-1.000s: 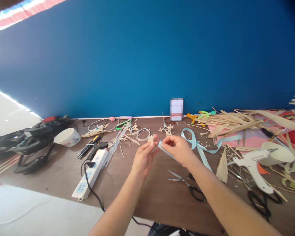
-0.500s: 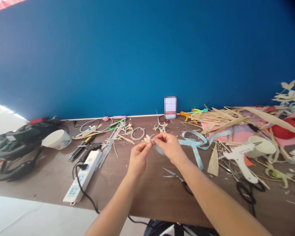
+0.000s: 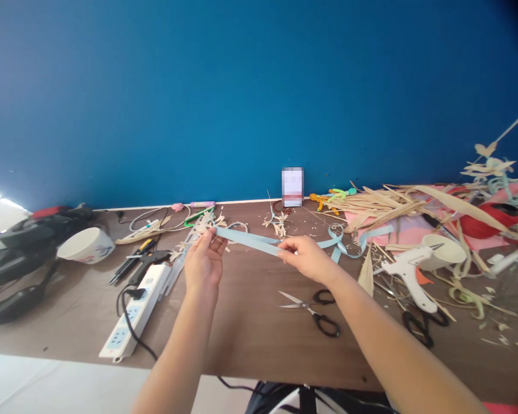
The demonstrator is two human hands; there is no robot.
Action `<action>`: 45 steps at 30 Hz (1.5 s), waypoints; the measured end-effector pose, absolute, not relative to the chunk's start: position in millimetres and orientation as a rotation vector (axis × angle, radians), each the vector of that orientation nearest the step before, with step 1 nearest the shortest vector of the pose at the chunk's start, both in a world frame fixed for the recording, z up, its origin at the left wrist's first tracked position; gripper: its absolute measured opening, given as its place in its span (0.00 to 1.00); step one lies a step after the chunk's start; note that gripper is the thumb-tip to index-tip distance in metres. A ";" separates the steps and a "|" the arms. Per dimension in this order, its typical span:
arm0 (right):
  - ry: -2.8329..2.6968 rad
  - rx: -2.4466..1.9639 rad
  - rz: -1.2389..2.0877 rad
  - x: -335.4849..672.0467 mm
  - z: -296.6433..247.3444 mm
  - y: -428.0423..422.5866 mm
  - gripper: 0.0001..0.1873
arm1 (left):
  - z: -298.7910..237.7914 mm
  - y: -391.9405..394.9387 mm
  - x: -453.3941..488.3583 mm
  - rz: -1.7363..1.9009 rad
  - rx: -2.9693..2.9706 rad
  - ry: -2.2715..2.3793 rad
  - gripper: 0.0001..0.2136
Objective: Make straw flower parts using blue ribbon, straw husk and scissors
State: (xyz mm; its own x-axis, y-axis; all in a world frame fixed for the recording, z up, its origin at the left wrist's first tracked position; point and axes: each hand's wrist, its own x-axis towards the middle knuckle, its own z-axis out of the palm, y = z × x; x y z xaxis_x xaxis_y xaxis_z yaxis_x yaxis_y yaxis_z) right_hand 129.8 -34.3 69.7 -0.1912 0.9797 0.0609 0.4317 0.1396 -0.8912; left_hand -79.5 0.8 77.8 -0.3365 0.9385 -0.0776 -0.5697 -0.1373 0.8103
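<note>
A light blue ribbon [image 3: 247,239] is stretched between my two hands, looking doubled over along its length. My left hand [image 3: 204,261] pinches one end between thumb and fingertips; pale husk pieces lie behind those fingertips, and whether a small flower is held there too I cannot tell. Further along, my right hand [image 3: 303,257] grips the ribbon with thumb and fingers. More of the ribbon trails in loops on the table beyond my right hand. Scissors [image 3: 304,306] with black handles lie spread on the table below my right hand.
A white power strip [image 3: 133,313], a black glue gun [image 3: 149,265] and a white bowl [image 3: 85,246] sit left. On the right are a white glue gun [image 3: 410,273], a cup [image 3: 444,253] and dried husk strips [image 3: 371,210]. A phone [image 3: 292,187] leans against the blue wall.
My hands have moved apart, the left one going leftward, and the ribbon is now drawn out between them. The pale flower seen at my fingertips earlier is no longer distinct. The view has shifted slightly.
</note>
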 end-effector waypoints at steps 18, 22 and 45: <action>-1.727 -1.676 0.848 214.8 44.0 -20.8 0.10 | 80.7 20.0 -139.1 1.812 0.199 1.075 0.09; -1.684 -1.747 0.758 222.8 38.8 -18.6 0.10 | 78.0 22.7 -155.9 1.843 0.222 1.082 0.10; -1.701 -1.398 0.652 101.4 95.0 -50.6 0.05 | 77.5 -42.1 -31.8 1.353 0.792 0.758 0.06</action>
State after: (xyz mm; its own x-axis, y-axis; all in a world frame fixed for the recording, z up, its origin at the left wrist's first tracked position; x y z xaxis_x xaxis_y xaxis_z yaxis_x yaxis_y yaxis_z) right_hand 101.4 -50.6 95.0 -0.0472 0.9627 0.2663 0.5378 0.2491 -0.8054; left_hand -31.8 -42.1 77.5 0.0721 0.9973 -0.0151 -0.5344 0.0514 0.8437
